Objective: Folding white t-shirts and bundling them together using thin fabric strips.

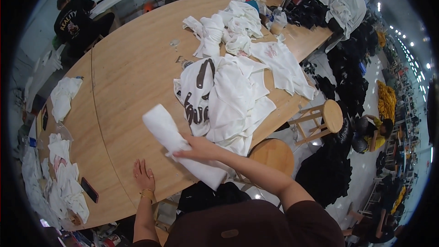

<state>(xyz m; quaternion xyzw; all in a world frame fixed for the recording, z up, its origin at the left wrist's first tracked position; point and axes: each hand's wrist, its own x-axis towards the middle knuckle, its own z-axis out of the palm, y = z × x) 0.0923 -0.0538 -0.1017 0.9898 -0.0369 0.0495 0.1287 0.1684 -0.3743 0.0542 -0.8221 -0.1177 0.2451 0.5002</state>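
Note:
My right hand (pixel 197 148) is closed round the middle of a long white folded cloth (pixel 161 123). The cloth slants across the table's near edge, one end over the tabletop and the other near my body. My left hand (pixel 144 174) lies on the wooden table (pixel 137 91) with its fingers stretched out and nothing in it. Beyond my right hand is a heap of white garments (pixel 238 93). A white garment with dark printed shapes (pixel 197 87) lies at the heap's left side.
More white garments (pixel 206 32) lie farther back, and others (pixel 68 187) at the left beside a phone (pixel 89 190). Wooden stools (pixel 272 158) stand at the table's right edge. Black fabric (pixel 324 169) covers floor there. One person (pixel 77 23) sits far left, another (pixel 377 132) far right.

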